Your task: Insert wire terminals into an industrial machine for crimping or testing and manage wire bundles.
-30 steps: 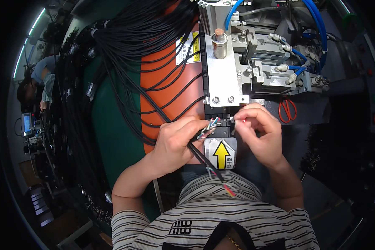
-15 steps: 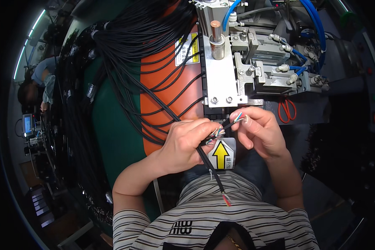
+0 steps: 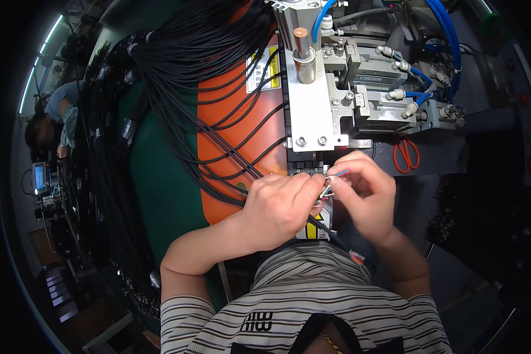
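My left hand (image 3: 279, 207) is closed around black multi-core cables, just in front of the machine's metal plate. Thin coloured wires (image 3: 325, 193), stripped out of a cable end, fan out beside its thumb. My right hand (image 3: 369, 194) pinches thin wires between thumb and forefinger, and a blue and red wire tip (image 3: 341, 173) pokes out at its fingertips. Under my hands another black cable (image 3: 320, 225) slants down to the right; its frayed end with red and white wires (image 3: 356, 258) hangs before my striped shirt. Most of the grip is hidden behind my left fingers.
Black cables (image 3: 209, 44) spread over an orange surface (image 3: 230, 137) and a green mat (image 3: 156, 153) on the left. Ahead stands a machine with a metal plate (image 3: 310, 112), cylinders and blue air hoses (image 3: 451, 35). Red-handled scissors (image 3: 406, 156) lie right. Another person (image 3: 65, 115) sits far left.
My hands have come together and the wires now meet between them. The loose cable end swung right, and the cables in my left hand tilted with it.
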Available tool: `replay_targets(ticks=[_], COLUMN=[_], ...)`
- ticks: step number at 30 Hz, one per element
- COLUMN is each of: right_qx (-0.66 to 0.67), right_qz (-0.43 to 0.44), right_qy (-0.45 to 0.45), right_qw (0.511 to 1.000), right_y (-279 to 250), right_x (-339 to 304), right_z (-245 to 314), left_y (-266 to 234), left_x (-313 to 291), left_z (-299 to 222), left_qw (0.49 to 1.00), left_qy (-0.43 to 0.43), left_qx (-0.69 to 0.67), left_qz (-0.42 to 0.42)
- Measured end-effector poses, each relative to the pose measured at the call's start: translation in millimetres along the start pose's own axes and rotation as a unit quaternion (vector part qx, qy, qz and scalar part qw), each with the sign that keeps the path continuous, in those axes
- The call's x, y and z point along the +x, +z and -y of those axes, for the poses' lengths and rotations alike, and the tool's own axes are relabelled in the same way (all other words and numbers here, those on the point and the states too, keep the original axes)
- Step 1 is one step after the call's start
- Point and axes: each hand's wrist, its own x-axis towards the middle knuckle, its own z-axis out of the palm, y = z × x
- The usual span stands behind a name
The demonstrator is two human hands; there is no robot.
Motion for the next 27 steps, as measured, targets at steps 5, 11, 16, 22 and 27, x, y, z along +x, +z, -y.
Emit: replay_targets(ticks=[5,11,16,22,27], right_qx=[-0.295,0.099,0.277,0.248,0.164], right_qz=[-0.098,-0.014,0.063,0.066,0.077], right_qy=[-0.244,0.030,0.179,0.142,0.085], right_qw=[0.918,0.994,0.942,0.956,0.980], right_y=[19.7,-5.4,-15.5,-14.6,-16.7], right_x=[-0.7,1.6,8.8,8.2,10.9], right_z=[1.0,5.4,7.6,1.5,-0.8], left_y=[7.4,3.0,4.9,-3.8,-8.6], left_x=[1.4,4.7,3.6,8.7,7.1], left_z=[4.8,3.1,11.7,20.7,27.8], left_qw=[0.999,1.000,0.997,0.956,0.913], left_qy=[0.006,0.012,-0.005,-0.042,-0.111], left_qx=[-0.033,0.019,-0.073,-0.285,-0.365], left_qz=[-0.039,-0.009,-0.026,0.061,0.142])
